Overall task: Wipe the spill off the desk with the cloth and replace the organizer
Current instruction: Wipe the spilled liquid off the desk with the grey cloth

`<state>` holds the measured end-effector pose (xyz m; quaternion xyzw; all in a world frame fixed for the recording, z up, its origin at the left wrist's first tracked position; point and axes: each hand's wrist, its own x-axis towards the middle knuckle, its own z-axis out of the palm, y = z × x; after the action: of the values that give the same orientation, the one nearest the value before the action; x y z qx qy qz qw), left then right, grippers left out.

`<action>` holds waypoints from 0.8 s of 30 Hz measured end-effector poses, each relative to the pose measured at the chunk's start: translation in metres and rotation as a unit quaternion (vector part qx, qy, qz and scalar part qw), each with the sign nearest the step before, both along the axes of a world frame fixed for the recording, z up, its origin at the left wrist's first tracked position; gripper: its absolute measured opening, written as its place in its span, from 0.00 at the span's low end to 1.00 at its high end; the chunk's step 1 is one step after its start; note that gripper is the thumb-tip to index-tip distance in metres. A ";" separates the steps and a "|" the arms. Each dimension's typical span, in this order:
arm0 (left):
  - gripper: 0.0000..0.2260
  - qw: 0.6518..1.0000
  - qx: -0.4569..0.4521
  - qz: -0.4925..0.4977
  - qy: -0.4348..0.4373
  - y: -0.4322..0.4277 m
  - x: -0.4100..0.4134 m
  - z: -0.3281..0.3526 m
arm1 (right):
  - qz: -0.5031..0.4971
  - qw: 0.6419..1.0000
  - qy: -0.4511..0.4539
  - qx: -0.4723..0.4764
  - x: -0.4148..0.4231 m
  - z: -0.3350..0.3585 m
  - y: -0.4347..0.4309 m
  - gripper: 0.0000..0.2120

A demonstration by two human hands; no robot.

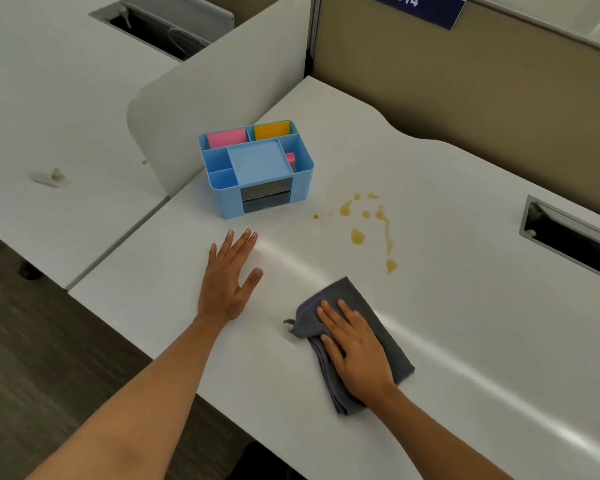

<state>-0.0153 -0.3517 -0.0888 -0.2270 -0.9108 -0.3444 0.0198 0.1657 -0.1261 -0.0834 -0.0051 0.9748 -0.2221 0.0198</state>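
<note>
A folded grey cloth (388, 337) lies on the white desk (465, 341), and my right hand (355, 348) presses flat on top of it. Beyond the cloth, a brown spill (357, 236) spreads in several drops and a streak. A light blue organizer (274, 202) with pink and orange notes stands at the far left of the desk, left of the spill. My left hand (231, 275) rests flat on the desk with fingers spread, just in front of the organizer, holding nothing.
A white divider panel (222, 84) stands behind the organizer. A cable slot (568, 237) is cut into the desk at the right. The neighbouring desk at the left holds a small white object (47, 176). A beige partition (482, 81) closes the back.
</note>
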 end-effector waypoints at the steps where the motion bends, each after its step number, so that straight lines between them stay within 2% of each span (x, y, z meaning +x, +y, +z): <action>1: 0.32 1.000 0.000 -0.002 -0.001 0.000 0.000 0.000 | 0.014 1.000 0.000 0.000 0.016 0.001 0.004 0.22; 7: 0.35 1.000 0.000 -0.011 -0.005 0.001 -0.001 0.001 | 0.142 0.989 -0.036 0.011 0.067 0.003 0.016 0.27; 9: 0.35 1.000 -0.004 -0.013 -0.004 0.001 -0.001 0.001 | 0.179 0.983 -0.030 0.023 0.060 0.004 0.018 0.27; 13: 0.35 1.000 -0.005 -0.016 -0.001 0.001 -0.002 -0.001 | 0.236 0.972 -0.002 0.018 0.021 0.002 0.020 0.22; 17: 0.34 1.000 -0.008 -0.017 0.000 0.000 -0.002 -0.002 | 0.171 0.985 0.028 0.010 -0.041 0.002 0.018 0.21; 22: 0.32 1.000 0.009 -0.010 -0.008 -0.001 -0.001 0.000 | -0.050 0.998 0.019 -0.013 -0.098 0.002 0.007 0.21; 24: 0.32 0.999 0.027 -0.007 -0.020 -0.002 -0.001 0.002 | -0.042 0.999 0.012 -0.010 -0.093 0.000 0.004 0.21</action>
<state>-0.0162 -0.3541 -0.0870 -0.2260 -0.8997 -0.3735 0.0055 0.0724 -0.1225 -0.0830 0.0335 0.9722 -0.2319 -0.0012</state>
